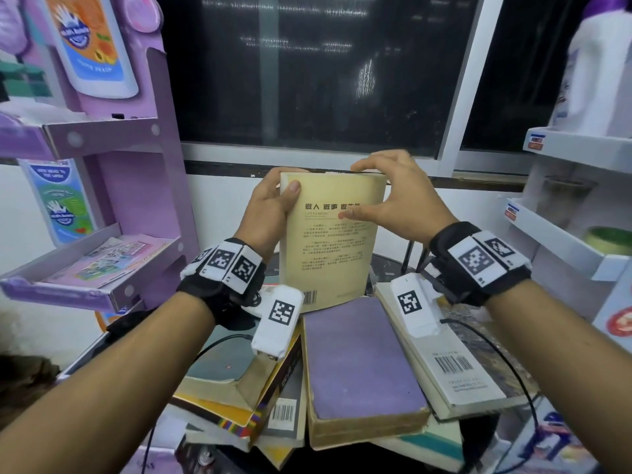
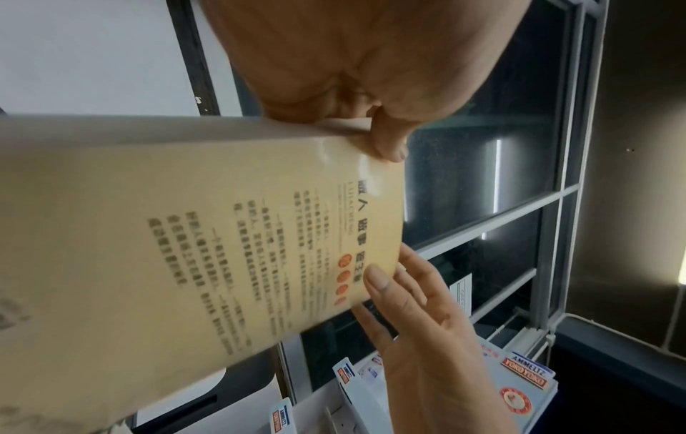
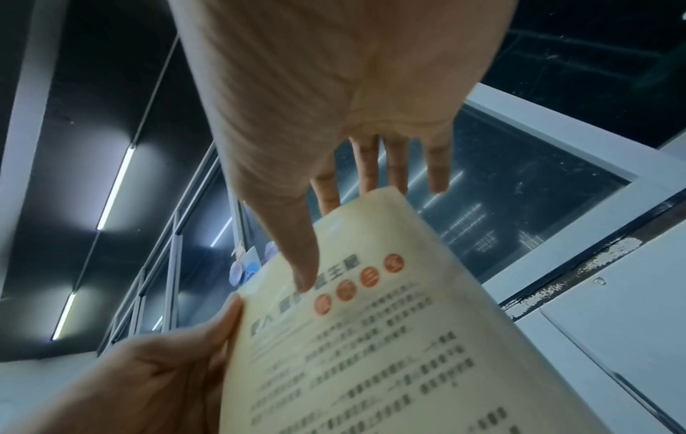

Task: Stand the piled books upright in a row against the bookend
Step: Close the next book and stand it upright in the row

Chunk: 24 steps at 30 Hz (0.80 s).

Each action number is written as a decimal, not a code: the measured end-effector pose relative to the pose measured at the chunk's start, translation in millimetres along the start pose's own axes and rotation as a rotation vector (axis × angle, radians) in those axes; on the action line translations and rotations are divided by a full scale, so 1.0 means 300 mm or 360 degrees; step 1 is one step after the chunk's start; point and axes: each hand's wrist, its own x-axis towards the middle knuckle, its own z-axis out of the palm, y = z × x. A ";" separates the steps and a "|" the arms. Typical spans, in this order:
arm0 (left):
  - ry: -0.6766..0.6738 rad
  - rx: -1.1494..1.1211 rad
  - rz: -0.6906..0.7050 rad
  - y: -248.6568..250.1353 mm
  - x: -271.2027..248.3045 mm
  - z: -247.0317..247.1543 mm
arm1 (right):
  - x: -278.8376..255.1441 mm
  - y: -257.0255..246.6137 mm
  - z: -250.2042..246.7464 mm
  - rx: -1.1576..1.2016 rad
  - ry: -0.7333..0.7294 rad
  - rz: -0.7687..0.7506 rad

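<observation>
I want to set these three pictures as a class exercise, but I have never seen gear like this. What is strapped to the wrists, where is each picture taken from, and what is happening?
No machine here: a person works with bare hands. The black bands with checkered tags hold a small white camera box at each wrist. The wide picture comes from a camera on the head, looking down; the other two look along each hand from the wrist cameras. The left hand and right hand both grip a yellow book near its top, thumbs on its cover, holding it upright. Below lies a loose pile of books, a purple book on top.
</observation>
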 end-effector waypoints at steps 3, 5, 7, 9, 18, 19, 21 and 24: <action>-0.0013 -0.0118 -0.0016 0.000 0.004 -0.017 | 0.002 0.017 -0.009 0.0096 -0.0156 0.0012; -0.0029 -0.0203 -0.0017 0.004 0.009 -0.023 | -0.002 0.022 -0.012 0.0214 -0.0205 0.0028; -0.0046 -0.0250 -0.0021 0.006 0.016 -0.026 | -0.005 0.019 -0.018 0.0295 -0.0212 0.0023; -0.0054 -0.0299 -0.0019 0.002 0.020 -0.027 | -0.006 0.012 -0.029 0.0327 -0.0221 0.0000; -0.0057 -0.0254 -0.0089 -0.044 0.027 -0.009 | -0.046 0.037 0.004 0.0169 -0.0013 0.0033; -0.0075 -0.0248 -0.0096 -0.045 0.028 -0.007 | -0.052 0.046 0.013 0.0135 0.0040 0.0041; -0.0111 -0.0225 -0.0118 -0.048 0.024 -0.005 | -0.056 0.057 0.023 0.0129 0.0097 0.0055; -0.0095 -0.0091 -0.0170 -0.066 -0.001 0.005 | -0.049 0.046 0.024 0.0145 0.0092 0.0044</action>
